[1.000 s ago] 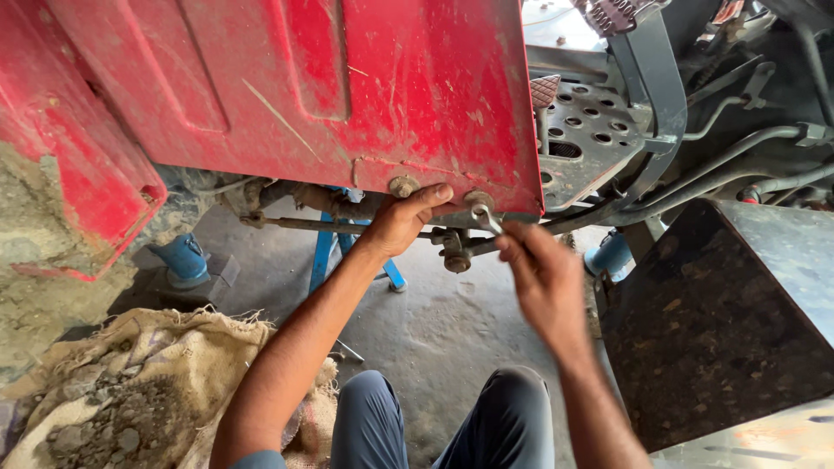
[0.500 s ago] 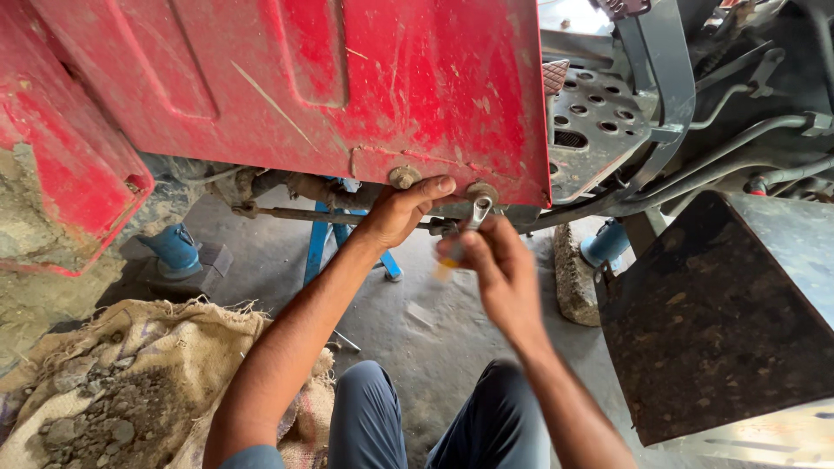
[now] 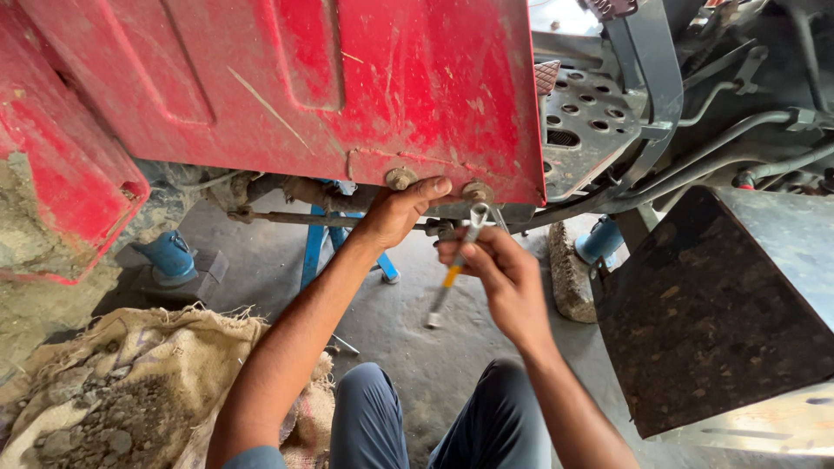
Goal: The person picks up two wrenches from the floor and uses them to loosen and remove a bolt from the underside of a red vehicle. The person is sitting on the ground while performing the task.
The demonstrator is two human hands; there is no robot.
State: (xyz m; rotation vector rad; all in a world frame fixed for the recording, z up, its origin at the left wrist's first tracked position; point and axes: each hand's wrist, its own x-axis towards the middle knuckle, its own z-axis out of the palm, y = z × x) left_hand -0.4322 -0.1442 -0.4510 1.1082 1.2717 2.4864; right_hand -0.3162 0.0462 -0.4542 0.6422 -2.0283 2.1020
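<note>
Left hand [image 3: 395, 213] fingers curled under red panel [image 3: 347, 95] edge — right hand [image 3: 504, 278] fingers gripping wrench [image 3: 453, 269] at bolt [image 3: 477, 192].

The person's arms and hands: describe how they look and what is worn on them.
Both hands, the left hand and the right hand, are bare, without gloves, rings or a watch. The forearms are uncovered. A blue-grey short sleeve edge shows at the left upper arm.

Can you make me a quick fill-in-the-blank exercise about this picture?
1. The right hand holds a ____ up to a bolt.
2. The panel above both hands is painted ____.
3. The left hand reaches under the panel's ____ edge.
4. A ____ sack lies on the floor.

Missing words: wrench; red; lower; burlap
</note>
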